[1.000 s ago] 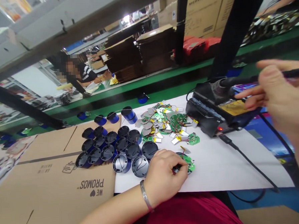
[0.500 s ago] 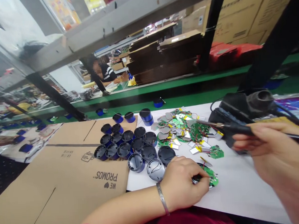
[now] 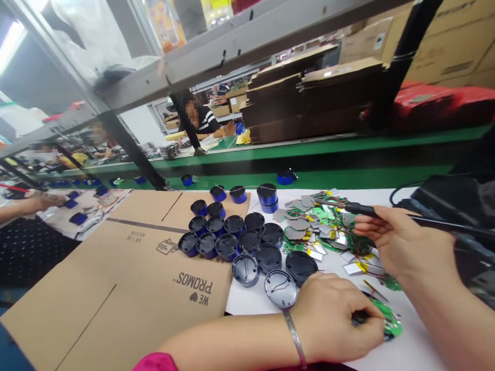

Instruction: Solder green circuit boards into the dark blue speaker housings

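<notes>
My right hand [image 3: 408,243] grips a black soldering iron [image 3: 362,208], its metal tip pointing left over a pile of green circuit boards [image 3: 328,220] with grey discs and silver battery packs. Low in the view, my left hand [image 3: 341,316] is closed, thumb and fingers pinched at the left edge of a single green circuit board [image 3: 391,319]. Something black shows under those fingers, but mostly hidden, so I cannot make out what they hold. Just left of this hand are round blue-and-black housings [image 3: 246,270] in rows, one with a lighter, shiny inside [image 3: 281,289].
A flat cardboard sheet [image 3: 153,290] covers the left of the table. Dark equipment [image 3: 439,203] stands at the right, behind my right forearm. A green belt [image 3: 330,175] runs along the back, beneath a metal shelf [image 3: 240,47]. Co-workers sit beyond it and at the left.
The view has swung left, so the scene sits further right. Over the pile of boards, the soldering iron has moved left with my right hand. My left hand stays at the single board.
</notes>
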`<state>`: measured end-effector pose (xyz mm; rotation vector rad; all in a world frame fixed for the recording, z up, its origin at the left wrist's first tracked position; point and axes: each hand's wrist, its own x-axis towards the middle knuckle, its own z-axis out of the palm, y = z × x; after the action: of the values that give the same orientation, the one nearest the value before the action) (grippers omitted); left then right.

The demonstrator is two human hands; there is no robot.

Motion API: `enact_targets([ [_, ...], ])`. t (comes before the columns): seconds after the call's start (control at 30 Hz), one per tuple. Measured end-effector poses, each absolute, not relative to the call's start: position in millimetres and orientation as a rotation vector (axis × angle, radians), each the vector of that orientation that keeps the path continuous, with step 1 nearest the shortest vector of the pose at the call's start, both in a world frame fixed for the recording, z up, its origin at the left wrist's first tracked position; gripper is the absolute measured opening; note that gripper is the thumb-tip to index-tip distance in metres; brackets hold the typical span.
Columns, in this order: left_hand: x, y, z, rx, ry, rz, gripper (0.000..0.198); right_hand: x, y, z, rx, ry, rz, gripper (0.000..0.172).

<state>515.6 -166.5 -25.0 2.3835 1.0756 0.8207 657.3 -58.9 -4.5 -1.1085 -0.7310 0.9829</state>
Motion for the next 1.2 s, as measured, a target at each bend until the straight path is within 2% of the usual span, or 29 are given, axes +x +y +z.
enact_targets([
  [0.23,514.8,-165.6,-21.3,2.394,1.070,0.813,0.018,645.6,-70.5,1.3,-1.196,-0.827,0.759,0.009],
  [0.8,514.9,-165.9,-22.0,2.373,1.070,0.829,0.016,640.9,-70.2,-8.2,-1.132,-0.849,0.817,0.021],
  [1.2,515.1,-166.7,-21.4,2.373,1.061,0.878,0.017,640.7,-67.5,-10.1,-1.122,-0.824,0.841,0.019],
])
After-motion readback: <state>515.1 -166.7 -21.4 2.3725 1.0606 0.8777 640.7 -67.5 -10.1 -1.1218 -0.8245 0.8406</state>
